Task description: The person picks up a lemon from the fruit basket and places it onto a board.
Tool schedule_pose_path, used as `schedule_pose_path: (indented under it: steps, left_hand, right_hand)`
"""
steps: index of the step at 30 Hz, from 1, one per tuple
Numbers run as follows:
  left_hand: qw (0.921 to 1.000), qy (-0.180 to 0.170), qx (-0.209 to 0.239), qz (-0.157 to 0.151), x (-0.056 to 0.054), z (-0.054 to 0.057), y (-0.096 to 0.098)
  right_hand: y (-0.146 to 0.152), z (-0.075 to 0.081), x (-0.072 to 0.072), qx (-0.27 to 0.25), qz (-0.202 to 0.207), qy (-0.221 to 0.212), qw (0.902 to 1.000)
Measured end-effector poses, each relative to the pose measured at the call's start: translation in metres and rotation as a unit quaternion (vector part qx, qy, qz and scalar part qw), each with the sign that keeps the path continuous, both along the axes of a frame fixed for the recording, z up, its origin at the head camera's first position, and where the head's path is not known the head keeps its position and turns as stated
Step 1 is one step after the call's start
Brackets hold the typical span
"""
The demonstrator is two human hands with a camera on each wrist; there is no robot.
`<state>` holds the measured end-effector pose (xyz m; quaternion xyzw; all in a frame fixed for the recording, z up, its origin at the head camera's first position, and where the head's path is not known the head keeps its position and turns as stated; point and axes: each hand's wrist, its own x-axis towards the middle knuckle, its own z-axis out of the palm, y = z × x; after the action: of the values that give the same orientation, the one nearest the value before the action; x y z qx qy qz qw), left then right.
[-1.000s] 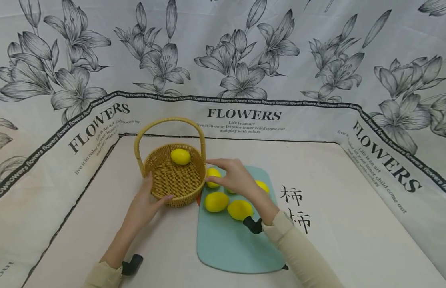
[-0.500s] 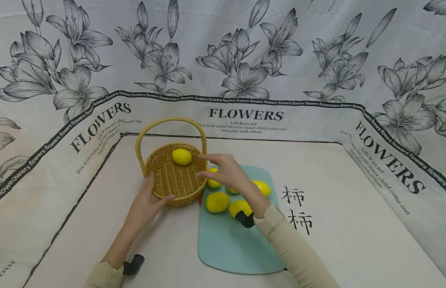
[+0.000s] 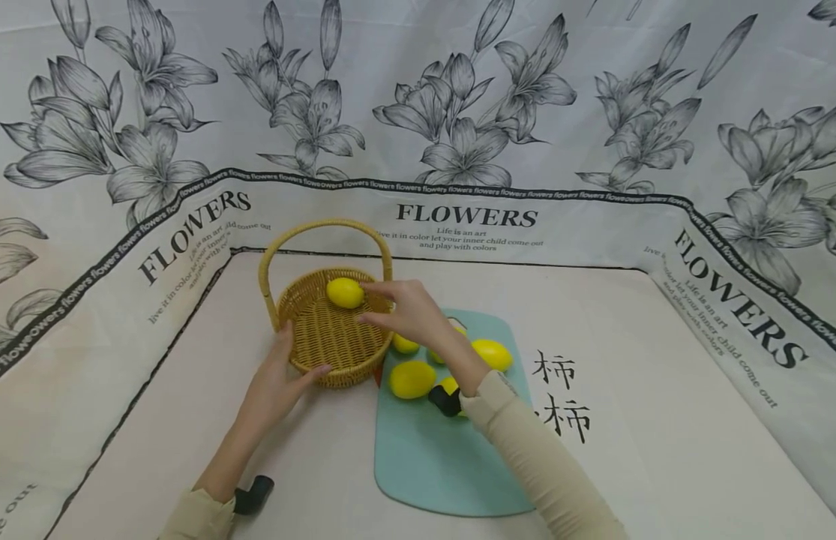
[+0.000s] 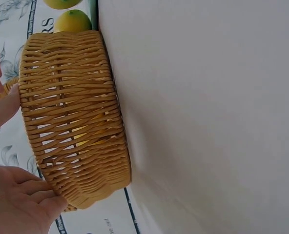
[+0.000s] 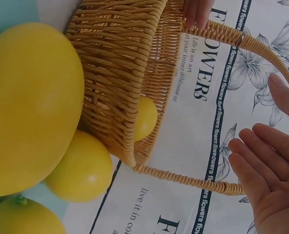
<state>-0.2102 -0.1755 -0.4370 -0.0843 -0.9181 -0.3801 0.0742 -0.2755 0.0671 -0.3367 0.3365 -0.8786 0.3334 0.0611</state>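
My left hand (image 3: 265,397) holds the near left side of a round wicker basket (image 3: 343,373). In the left wrist view, the fingers of that hand (image 4: 22,200) lie against the woven wall (image 4: 76,117), with the thumb at the rim. One yellow lemon (image 3: 346,293) sits inside, toward the back. Over the basket's right rim reaches my right hand (image 3: 418,311), thumb and fingers apart, its fingertips close to that lemon in the head view. The right wrist view shows the palm of this hand (image 5: 276,170) holding nothing, near the basket handle (image 5: 193,181).
To the basket's right lies a light blue board (image 3: 444,472) with several lemons on it, such as a near one (image 3: 412,379) and a right one (image 3: 492,355). My right forearm partly hides others. A flower-printed cloth (image 3: 468,217) rises behind the table.
My right hand has moved left, from beside the basket's right rim to above its inside, nearer the lemon there. My left hand keeps its hold and the basket stays put.
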Motion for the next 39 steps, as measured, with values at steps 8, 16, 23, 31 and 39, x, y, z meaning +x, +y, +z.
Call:
schedule_pose_path:
  steps: [8,16,23,31,39]
  left_hand:
    - [0.9999,-0.004,-0.009,0.004,-0.001,0.001,0.001]
    - [0.9999,-0.007,-0.007,0.005,0.0,0.001,0.001]
    - [0.9999,-0.011,-0.003,0.007,0.0,0.001,0.002]
    - [0.9999,-0.011,0.0,0.005,0.0,0.001,0.002]
    - [1.0,-0.008,-0.001,0.005,0.0,0.0,0.002]
  right_hand:
    - [-0.01,0.001,-0.007,0.009,-0.009,0.002,0.9999]
    - [-0.022,0.002,-0.016,0.016,-0.02,0.001,0.9997]
    - [-0.032,0.005,-0.022,0.019,-0.024,-0.003,0.9995]
    - [-0.04,0.005,-0.035,0.031,-0.044,-0.01,0.9985]
    - [-0.05,0.003,-0.045,0.03,-0.04,-0.016,0.9986]
